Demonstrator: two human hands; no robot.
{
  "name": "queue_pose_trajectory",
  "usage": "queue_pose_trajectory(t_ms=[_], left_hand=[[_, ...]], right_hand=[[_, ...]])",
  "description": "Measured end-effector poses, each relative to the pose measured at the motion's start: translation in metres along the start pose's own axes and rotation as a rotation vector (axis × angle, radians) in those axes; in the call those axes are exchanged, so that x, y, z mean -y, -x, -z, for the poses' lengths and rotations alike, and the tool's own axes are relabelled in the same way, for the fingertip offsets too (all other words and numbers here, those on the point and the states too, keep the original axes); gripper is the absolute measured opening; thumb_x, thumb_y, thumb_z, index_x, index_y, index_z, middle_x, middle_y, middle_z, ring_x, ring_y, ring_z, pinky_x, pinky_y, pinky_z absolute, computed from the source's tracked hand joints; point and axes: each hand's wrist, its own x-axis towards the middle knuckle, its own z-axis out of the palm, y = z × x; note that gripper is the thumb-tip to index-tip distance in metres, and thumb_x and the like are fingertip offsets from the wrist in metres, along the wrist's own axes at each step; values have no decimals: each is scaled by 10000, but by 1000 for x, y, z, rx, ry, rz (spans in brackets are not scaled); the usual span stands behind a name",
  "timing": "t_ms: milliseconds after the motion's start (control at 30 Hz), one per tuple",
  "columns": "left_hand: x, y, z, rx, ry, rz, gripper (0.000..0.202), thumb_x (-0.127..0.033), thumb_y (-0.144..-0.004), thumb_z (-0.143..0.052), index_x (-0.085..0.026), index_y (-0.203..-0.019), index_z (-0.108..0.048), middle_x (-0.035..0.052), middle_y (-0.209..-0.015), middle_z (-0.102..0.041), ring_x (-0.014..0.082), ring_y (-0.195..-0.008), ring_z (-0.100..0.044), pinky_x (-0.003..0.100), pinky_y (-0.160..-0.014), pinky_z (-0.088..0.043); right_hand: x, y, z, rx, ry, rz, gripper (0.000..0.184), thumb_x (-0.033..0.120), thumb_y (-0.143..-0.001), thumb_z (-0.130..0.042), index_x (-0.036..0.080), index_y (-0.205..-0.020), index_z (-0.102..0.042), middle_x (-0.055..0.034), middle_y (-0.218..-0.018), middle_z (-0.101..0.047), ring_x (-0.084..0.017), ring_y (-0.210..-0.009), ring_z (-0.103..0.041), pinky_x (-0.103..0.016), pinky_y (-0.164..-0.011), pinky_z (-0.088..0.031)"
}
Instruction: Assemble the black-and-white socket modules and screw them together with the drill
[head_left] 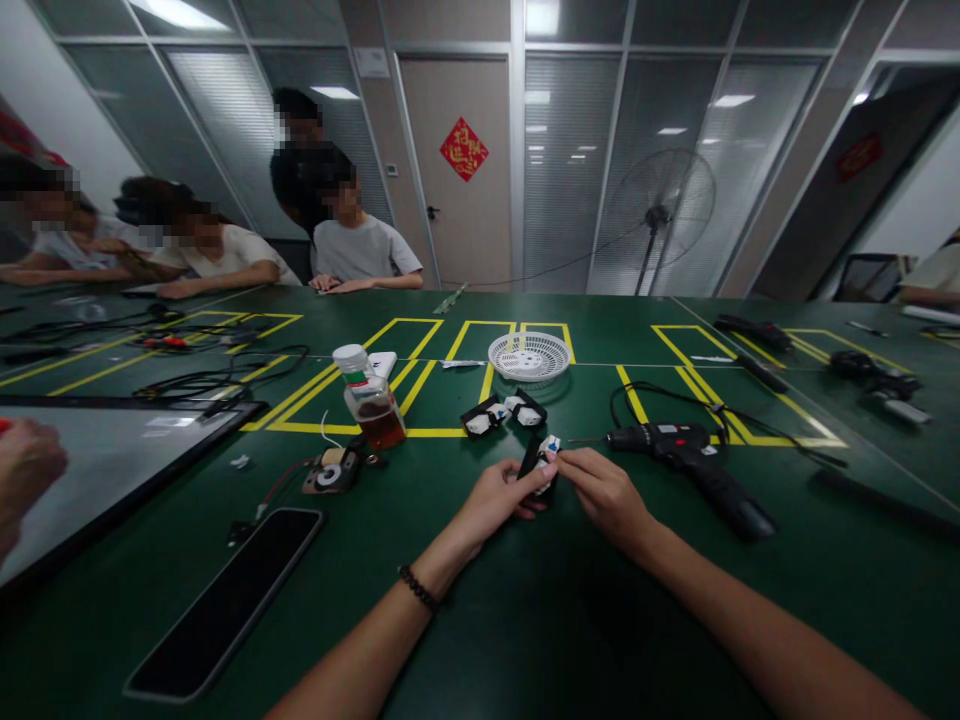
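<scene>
Between the thumb and fingers of my left hand (495, 500) is a small black piece with white crumpled wrapping (530, 456) and a bit of blue on it. My right hand (609, 492) is closed in a pinch, its fingertips at the wrapping's right edge. Just beyond lie two similar black pieces with white wrapping, a left one (484, 417) and a right one (524, 409). A black power drill (679, 445) rests to the right, its thin bit pointing toward my hands. My fingers partly hide the held piece.
A white plastic basket (529, 358) stands farther back. To the left are a bottle of brown liquid (373, 405), a small device with wires (332, 472), a dark phone (229, 600) and a framed panel (150, 440). Another person's hand (28, 475) is at far left; several people sit beyond.
</scene>
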Motion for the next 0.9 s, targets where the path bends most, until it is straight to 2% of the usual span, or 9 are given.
queue_pose_trajectory(t_ms=[200, 467, 633, 900], left_hand=[[-2, 2, -1, -2, -7, -12, 547, -535, -707, -750, -121, -1035, -609, 142, -931, -717, 207, -757, -702, 287, -627, -546], [-11, 7, 0, 109, 171, 29, 477, -516, -794, -684, -121, -1060, -677, 152, -1070, -685, 220, -936, -675, 324, -799, -573], [-12, 8, 1, 134, 157, 37, 471, -499, -822, -658, -143, -1129, -680, 140, -1089, -682, 217, -958, -667, 300, -782, -579], [-5, 4, 2, 152, 145, -9, 445, -478, -847, -629, -117, -1103, -679, 144, -1040, -696, 224, -909, -683, 310, -764, -580]], right_hand=[[0, 1, 2, 0, -17, -29, 478, 69, -944, -411, 259, -1364, -537, -107, -1186, -659, -248, -1088, -614, -439, -908, -539], [3, -4, 10, 23, -15, 9, 497, 74, -950, -421, 257, -1408, -487, -106, -1223, -648, -246, -1097, -605, -427, -910, -534], [7, -5, 13, 57, -48, 9, 475, 77, -951, -428, 243, -1389, -510, -108, -1246, -635, -244, -1097, -598, -433, -919, -523], [13, -9, 9, -40, -213, -149, 357, 152, -932, -564, 264, -1264, -632, -60, -1115, -702, -211, -1035, -642, -384, -937, -520]])
